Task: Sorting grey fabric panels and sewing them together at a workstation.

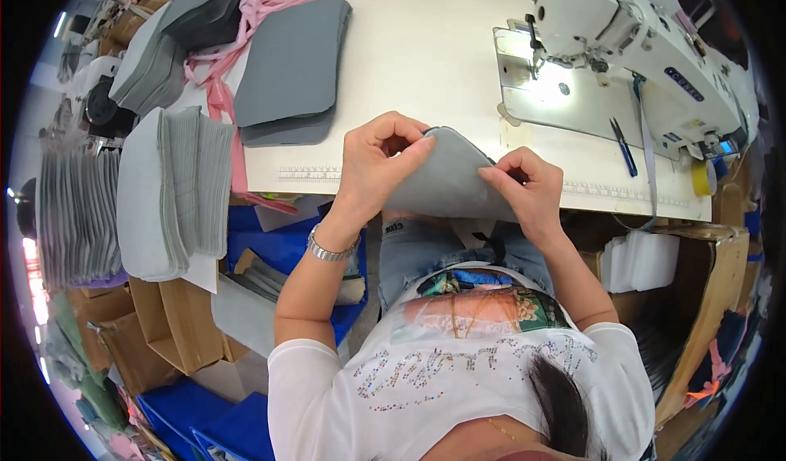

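Note:
A grey, round-cornered fabric piece (452, 178) is held up at the table's front edge, above my lap. My left hand (378, 160) pinches its upper left corner between thumb and fingertips. With thumb and forefinger, my right hand (528, 184) grips the right edge, a little lower down. The fabric's lower part hangs in front of my legs. Beyond my left hand lies a small stack of darker grey fabric pieces (291, 68) on the white table (409, 51).
A white sewing machine (647, 43), its lamp lit, stands at the right. Thread snips (624, 148) and yellow tape (702, 178) lie near it. Pink fabric strips (221, 92) and tall stacks of grey pieces (172, 191) fill the left. Below right is a cardboard box (704, 297).

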A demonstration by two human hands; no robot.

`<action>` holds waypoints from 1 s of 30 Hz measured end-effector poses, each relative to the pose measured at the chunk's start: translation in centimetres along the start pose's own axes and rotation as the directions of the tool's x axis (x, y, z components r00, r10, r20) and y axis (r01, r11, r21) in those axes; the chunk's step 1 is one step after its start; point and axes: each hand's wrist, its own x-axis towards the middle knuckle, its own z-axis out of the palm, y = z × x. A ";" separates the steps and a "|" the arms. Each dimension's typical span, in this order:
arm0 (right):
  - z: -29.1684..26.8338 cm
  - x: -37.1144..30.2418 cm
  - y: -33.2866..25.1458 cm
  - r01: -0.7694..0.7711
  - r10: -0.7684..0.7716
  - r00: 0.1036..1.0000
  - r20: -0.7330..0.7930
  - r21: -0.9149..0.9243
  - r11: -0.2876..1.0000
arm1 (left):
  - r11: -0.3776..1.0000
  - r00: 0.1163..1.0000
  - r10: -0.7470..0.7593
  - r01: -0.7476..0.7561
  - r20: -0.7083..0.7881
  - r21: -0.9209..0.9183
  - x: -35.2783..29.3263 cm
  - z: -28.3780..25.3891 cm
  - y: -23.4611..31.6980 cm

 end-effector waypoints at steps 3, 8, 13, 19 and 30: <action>1.1 0.1 -0.4 0.034 -0.034 0.999 0.008 -0.017 0.999 | 1.000 1.000 0.009 -0.009 -0.018 -0.020 -0.5 -1.2 -0.1; 2.6 0.4 -1.1 0.084 -0.083 0.996 0.015 -0.059 0.995 | 0.997 0.999 0.026 -0.028 -0.037 -0.070 -1.1 -2.7 -0.4; 4.0 0.3 -1.6 0.103 -0.102 0.994 0.024 -0.037 0.994 | 0.996 0.997 0.060 -0.063 -0.055 -0.056 -1.8 -4.1 -0.3; 4.4 -0.6 -1.7 0.131 -0.131 0.991 -0.019 0.008 0.991 | 0.986 0.990 0.097 -0.110 -0.105 -0.126 -2.8 -3.8 -0.2; 0.6 -2.7 -1.1 0.694 -0.640 0.716 0.278 -0.184 0.696 | 0.914 0.954 0.255 -0.291 0.155 0.282 0.8 -2.1 1.3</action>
